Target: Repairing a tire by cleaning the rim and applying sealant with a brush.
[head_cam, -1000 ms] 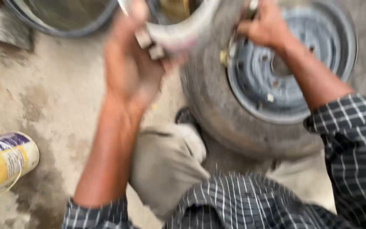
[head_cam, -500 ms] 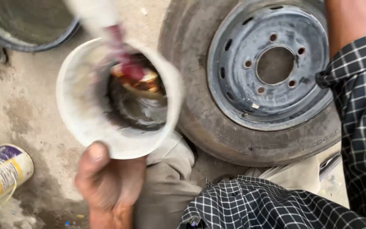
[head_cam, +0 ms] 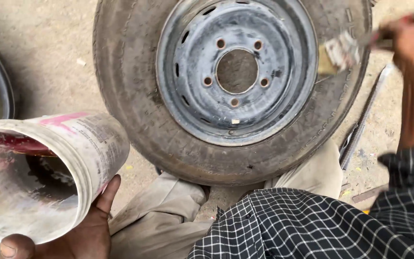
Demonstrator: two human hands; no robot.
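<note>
While the left hand point(head_cam: 80, 232) cups a tilted white tub point(head_cam: 44, 172) at near left, fingers wrapped under its wall, right hand point(head_cam: 410, 41) far right, blurred, fingers closed on a brush point(head_cam: 341, 52), bristles over the tyre point(head_cam: 140, 120), grey rim point(head_cam: 238, 72) centre

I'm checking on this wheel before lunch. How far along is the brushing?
Done: the brush looks loaded, out of the tilted white tub held in the left hand. In hand: the right hand carries the brush over the tyre. Left: no fresh coat shows on the tyre or grey rim yet.
</note>
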